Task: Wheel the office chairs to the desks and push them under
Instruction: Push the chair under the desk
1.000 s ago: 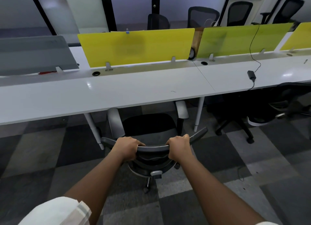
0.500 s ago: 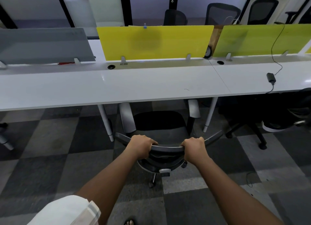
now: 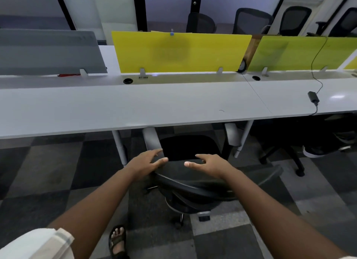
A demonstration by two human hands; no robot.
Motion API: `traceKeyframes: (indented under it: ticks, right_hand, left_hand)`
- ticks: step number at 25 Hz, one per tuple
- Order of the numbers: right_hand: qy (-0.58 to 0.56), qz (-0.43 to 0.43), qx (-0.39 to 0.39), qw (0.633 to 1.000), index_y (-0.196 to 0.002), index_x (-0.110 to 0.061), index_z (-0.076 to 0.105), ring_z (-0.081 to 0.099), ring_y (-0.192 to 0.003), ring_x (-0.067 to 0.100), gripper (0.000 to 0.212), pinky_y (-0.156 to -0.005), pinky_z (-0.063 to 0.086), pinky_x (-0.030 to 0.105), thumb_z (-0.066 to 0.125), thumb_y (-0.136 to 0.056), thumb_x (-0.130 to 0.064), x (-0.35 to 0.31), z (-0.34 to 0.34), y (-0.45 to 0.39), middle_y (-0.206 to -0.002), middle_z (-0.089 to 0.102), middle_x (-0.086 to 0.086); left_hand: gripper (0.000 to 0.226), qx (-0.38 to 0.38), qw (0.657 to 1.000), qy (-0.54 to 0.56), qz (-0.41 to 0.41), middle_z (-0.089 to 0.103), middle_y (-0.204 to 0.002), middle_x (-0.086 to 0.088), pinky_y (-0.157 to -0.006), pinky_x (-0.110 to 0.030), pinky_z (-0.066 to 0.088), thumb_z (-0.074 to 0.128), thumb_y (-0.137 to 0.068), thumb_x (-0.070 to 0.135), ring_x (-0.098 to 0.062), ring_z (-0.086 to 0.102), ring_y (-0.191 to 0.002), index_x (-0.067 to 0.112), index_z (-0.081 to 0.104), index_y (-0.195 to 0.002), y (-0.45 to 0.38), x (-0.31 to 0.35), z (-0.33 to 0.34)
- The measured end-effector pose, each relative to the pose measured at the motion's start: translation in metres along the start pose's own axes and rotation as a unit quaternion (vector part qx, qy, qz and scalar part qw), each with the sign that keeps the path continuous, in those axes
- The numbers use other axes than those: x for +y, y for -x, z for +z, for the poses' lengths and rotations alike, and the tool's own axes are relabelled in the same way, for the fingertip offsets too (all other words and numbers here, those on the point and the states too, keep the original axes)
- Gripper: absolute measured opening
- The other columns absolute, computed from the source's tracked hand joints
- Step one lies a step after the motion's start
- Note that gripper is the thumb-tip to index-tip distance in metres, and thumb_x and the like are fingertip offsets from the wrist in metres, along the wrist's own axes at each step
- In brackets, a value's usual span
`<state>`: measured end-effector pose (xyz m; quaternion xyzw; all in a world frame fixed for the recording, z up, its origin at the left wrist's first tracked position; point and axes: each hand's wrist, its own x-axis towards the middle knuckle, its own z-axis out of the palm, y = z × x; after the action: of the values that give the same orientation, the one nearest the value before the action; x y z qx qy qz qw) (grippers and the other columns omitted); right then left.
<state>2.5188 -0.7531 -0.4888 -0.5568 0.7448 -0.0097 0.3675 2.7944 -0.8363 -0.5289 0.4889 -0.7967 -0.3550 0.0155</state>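
Note:
A black office chair [image 3: 193,189] stands in front of me with its seat partly under the long white desk [image 3: 135,107]; its grey armrests reach just under the desk edge. My left hand [image 3: 146,162] hovers with spread fingers above the left end of the chair's backrest rim. My right hand [image 3: 208,163] is lifted off the rim too, fingers relaxed and holding nothing. Both hands are above the chair back, apart from it or barely touching.
A yellow divider panel [image 3: 181,52] and a green one [image 3: 289,52] stand on the desk. A black power adapter [image 3: 313,97] with cable lies at right. Another black chair [image 3: 289,142] sits under the right desk. More chairs stand behind. My sandalled foot [image 3: 117,241] is on the checkered carpet.
Both hands have let go of the chair's backrest rim and opened. The chair now sits a little further under the desk, and I stand closer to it.

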Motion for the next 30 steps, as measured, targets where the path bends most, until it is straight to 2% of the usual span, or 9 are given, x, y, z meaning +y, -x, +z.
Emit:
traceKeyframes:
  ticks: [4, 7, 11, 15, 18, 23, 28, 30]
  right_hand:
    - [0.047, 0.018, 0.074, 0.996, -0.153, -0.029, 0.042, 0.051, -0.136, 0.027, 0.100, -0.108, 0.043, 0.046, 0.043, -0.077, -0.093, -0.092, 0.031, -0.067, -0.148, 0.055, 0.004]
    - [0.059, 0.055, 0.087, 0.993, -0.156, -0.024, 0.035, 0.050, -0.136, 0.030, 0.102, -0.104, 0.046, 0.047, 0.049, -0.078, -0.089, -0.152, 0.057, -0.125, -0.147, 0.054, 0.007]
    - [0.031, 0.118, 0.111, 0.986, -0.157, -0.023, 0.029, 0.048, -0.134, 0.035, 0.105, -0.099, 0.048, 0.049, 0.057, -0.076, -0.085, -0.199, 0.080, -0.171, -0.144, 0.052, 0.009]
    - [0.013, 0.171, 0.150, 0.974, -0.157, -0.023, 0.022, 0.046, -0.132, 0.033, 0.106, -0.096, 0.048, 0.047, 0.063, -0.077, -0.079, -0.205, 0.097, -0.173, -0.142, 0.050, 0.010]
    - [0.007, 0.184, 0.162, 0.969, -0.159, -0.022, 0.018, 0.044, -0.134, 0.032, 0.105, -0.100, 0.048, 0.047, 0.065, -0.081, -0.075, -0.201, 0.109, -0.177, -0.145, 0.047, 0.011]
    - [0.002, 0.169, 0.198, 0.965, -0.158, -0.020, 0.023, 0.043, -0.135, 0.032, 0.097, -0.103, 0.044, 0.046, 0.061, -0.086, -0.071, -0.196, 0.154, -0.219, -0.147, 0.046, 0.010]
    - [0.035, 0.163, 0.231, 0.958, -0.159, -0.017, 0.024, 0.042, -0.138, 0.030, 0.096, -0.109, 0.041, 0.045, 0.059, -0.087, -0.071, -0.175, 0.194, -0.269, -0.153, 0.043, 0.009]
    - [0.015, 0.141, 0.247, 0.959, -0.159, -0.014, 0.027, 0.043, -0.139, 0.030, 0.091, -0.111, 0.038, 0.043, 0.060, -0.091, -0.065, -0.168, 0.202, -0.292, -0.153, 0.044, 0.010]
  left_hand:
    - [0.066, -0.006, 0.988, -0.155, -0.023, 0.048, -0.149, 0.001, -0.106, -0.043, 0.045, 0.049, -0.099, 0.059, -0.019, 0.045, -0.137, 0.027, 0.035, -0.156, -0.030, -0.097, -0.039]
    - [0.074, -0.039, 0.974, -0.221, 0.019, 0.043, -0.150, 0.000, -0.104, -0.042, 0.045, 0.054, -0.097, 0.057, -0.020, 0.043, -0.138, 0.025, 0.028, -0.159, -0.070, -0.148, -0.062]
    - [0.087, -0.066, 0.968, -0.237, 0.052, 0.033, -0.158, -0.003, -0.109, -0.045, 0.041, 0.061, -0.093, 0.056, -0.024, 0.035, -0.144, 0.024, 0.017, -0.161, -0.111, -0.187, -0.089]
    - [0.094, -0.090, 0.963, -0.244, 0.073, 0.029, -0.160, -0.004, -0.108, -0.045, 0.041, 0.065, -0.090, 0.056, -0.026, 0.035, -0.144, 0.025, 0.013, -0.162, -0.131, -0.199, -0.102]
    - [0.094, -0.111, 0.970, -0.202, 0.073, 0.031, -0.158, -0.004, -0.104, -0.045, 0.044, 0.067, -0.091, 0.054, -0.027, 0.038, -0.141, 0.025, 0.013, -0.162, -0.135, -0.206, -0.093]
    - [0.077, -0.121, 0.989, -0.068, 0.046, 0.037, -0.154, -0.007, -0.112, -0.045, 0.039, 0.066, -0.096, 0.039, -0.026, 0.041, -0.140, 0.021, 0.026, -0.160, -0.154, -0.260, -0.045]
    - [0.058, -0.106, 0.992, 0.035, 0.063, 0.049, -0.148, -0.014, -0.114, -0.038, 0.037, 0.064, -0.100, 0.024, -0.027, 0.047, -0.138, 0.011, 0.043, -0.152, -0.222, -0.305, 0.010]
    - [0.060, -0.125, 0.986, 0.065, 0.087, 0.050, -0.148, -0.015, -0.112, -0.036, 0.040, 0.068, -0.097, 0.020, -0.028, 0.051, -0.135, 0.010, 0.044, -0.152, -0.256, -0.317, 0.031]
